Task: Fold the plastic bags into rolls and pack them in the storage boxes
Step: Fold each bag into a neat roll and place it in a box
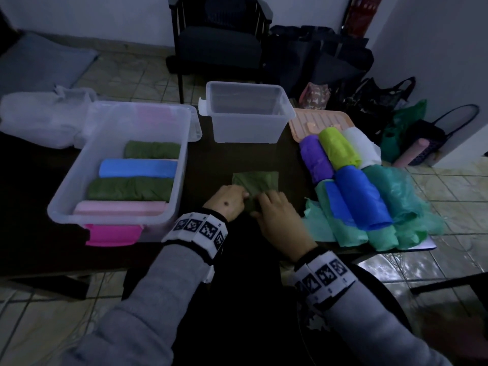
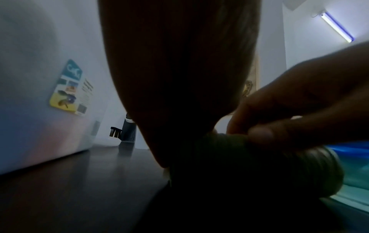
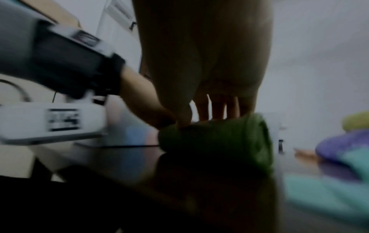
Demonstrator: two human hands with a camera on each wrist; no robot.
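Note:
A dark green plastic bag lies on the dark table, its near end rolled up under both hands. My left hand grips the roll's left end and my right hand grips its right part, fingers curled over the top. In the right wrist view the green roll sits under my fingers, with the thumb on its near side. The left wrist view shows the roll pinched by the other hand. The large clear box at left holds green, blue and pink rolls. The small clear box looks empty.
A heap of purple, yellow-green, white, blue and teal bags fills the table's right side, over a peach lid. White bags lie at the far left. A dark chair and bags stand behind the table.

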